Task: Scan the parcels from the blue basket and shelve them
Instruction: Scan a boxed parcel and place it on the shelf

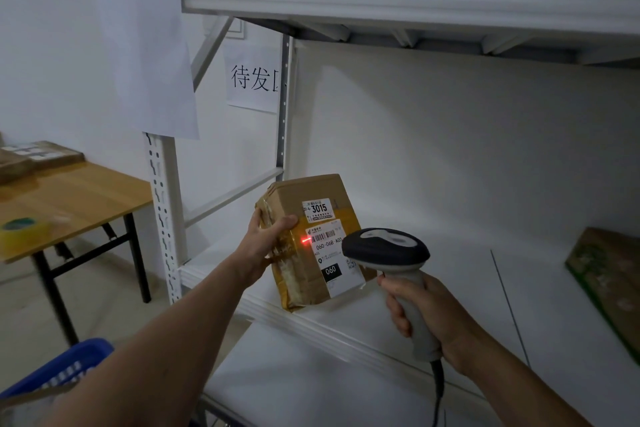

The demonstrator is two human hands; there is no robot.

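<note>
Parcel [304,191], a brown taped carton, sits tilted at the front edge of the white shelf [450,288] in the head view; I cannot tell whether its lower corner touches the edge. The left hand [266,239] grips its left side, thumb across the front face and fingers wrapped behind. The right hand [426,315] is curled round the handle of the scanner [384,246], whose head points at the shipping label [329,253]. A red laser dot [304,240] falls just left of the barcode, so scanning looks to be the step in hand. Next, the beam likely needs nudging right across the bars. After that the parcel can be set back on the shelf, well apart from the green-printed box [609,281]. The blue basket [69,364] lies low at left.
</note>
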